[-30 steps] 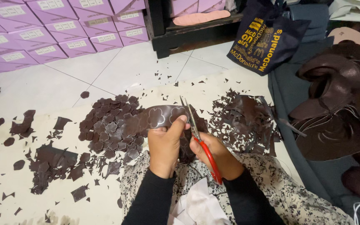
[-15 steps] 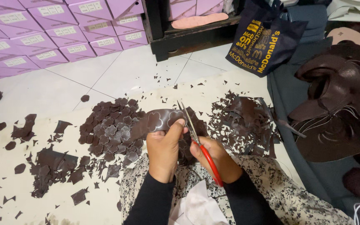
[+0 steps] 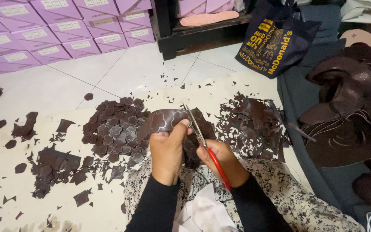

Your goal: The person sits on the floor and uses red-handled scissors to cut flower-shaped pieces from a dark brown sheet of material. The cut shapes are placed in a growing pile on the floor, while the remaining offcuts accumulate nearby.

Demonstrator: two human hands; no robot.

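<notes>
My left hand (image 3: pixel 168 150) pinches a dark brown leather strip (image 3: pixel 164 120) marked with flower outlines, thumb on its right end. My right hand (image 3: pixel 220 161) grips red-handled scissors (image 3: pixel 202 141); the blades point up and away, meeting the strip's right edge beside my left thumb. Both hands hover above my lap, which is covered in patterned cloth (image 3: pixel 280 189). Just beyond the left hand lies a pile of cut brown flower shapes (image 3: pixel 112 129). To the right of the scissors lies a heap of jagged brown offcuts (image 3: pixel 250 124).
More brown scraps (image 3: pixel 52 165) litter the cream floor sheet at left. Stacked purple boxes (image 3: pixel 56 30) line the far left. A dark printed bag (image 3: pixel 271 41) leans at the back. Large curled brown leather pieces (image 3: pixel 344 111) lie on a dark cloth at right.
The hands, strip and scissors stay nearly in place. The scissors' blades have shifted slightly along the strip's right edge.
</notes>
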